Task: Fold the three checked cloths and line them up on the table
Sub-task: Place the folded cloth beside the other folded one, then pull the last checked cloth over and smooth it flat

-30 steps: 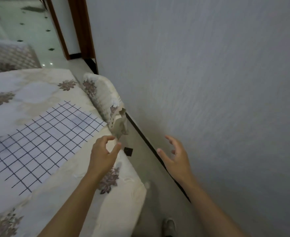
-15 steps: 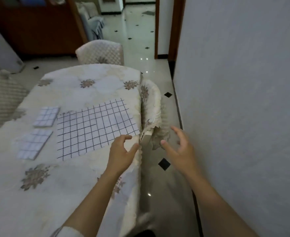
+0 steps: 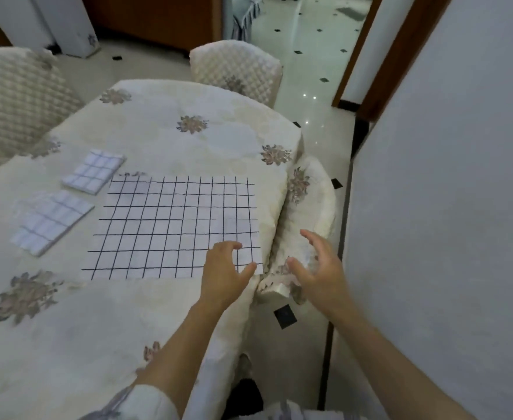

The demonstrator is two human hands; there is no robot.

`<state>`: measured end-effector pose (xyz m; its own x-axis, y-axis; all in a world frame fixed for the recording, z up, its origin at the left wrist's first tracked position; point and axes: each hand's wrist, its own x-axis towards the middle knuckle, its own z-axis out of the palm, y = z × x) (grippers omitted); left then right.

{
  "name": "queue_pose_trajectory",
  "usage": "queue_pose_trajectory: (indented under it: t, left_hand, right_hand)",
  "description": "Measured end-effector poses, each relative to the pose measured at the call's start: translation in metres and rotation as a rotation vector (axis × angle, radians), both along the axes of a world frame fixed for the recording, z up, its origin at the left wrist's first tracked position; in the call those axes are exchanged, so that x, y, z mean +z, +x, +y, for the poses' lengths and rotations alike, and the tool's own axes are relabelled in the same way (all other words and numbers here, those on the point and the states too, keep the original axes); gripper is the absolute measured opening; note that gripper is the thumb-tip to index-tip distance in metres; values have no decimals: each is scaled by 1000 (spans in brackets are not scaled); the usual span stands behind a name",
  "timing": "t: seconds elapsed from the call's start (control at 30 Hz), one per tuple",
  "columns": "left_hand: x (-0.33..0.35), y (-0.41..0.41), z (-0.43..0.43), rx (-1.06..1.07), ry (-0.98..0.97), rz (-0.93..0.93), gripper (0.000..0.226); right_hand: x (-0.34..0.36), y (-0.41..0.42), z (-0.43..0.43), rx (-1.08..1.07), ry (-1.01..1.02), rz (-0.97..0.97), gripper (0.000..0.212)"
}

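A large white cloth with a black grid [image 3: 170, 225] lies spread flat on the table [image 3: 76, 322], near its right edge. Two folded checked cloths sit to its left, one [image 3: 94, 171] farther and one [image 3: 50, 221] nearer. My left hand [image 3: 223, 275] hovers open over the spread cloth's near right corner, thumb and fingers apart, holding nothing. My right hand [image 3: 320, 269] is open off the table's edge, above a covered chair, with nothing in it.
A flowered cream tablecloth covers the table. A covered chair [image 3: 306, 225] is tucked in at the right edge between table and grey wall [image 3: 446, 207]. Two more quilted chairs stand at the far end [image 3: 237, 68] and far left [image 3: 15, 98]. Tiled floor [image 3: 309, 50] runs to a doorway.
The view has swung left from the wall onto the table, bringing the two folded cloths into sight. Both hands have stayed open near the spread cloth's near right corner.
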<state>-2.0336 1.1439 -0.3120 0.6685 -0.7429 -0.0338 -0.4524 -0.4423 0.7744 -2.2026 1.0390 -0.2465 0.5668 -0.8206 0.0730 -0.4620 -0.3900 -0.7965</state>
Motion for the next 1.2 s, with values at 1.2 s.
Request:
queue_pose_trajectory:
  t: [1.2]
  left_hand:
    - [-27,-25,-77,633,251,-286,16]
  right_hand:
    - [-68,169,-193,1120,-30,208,60]
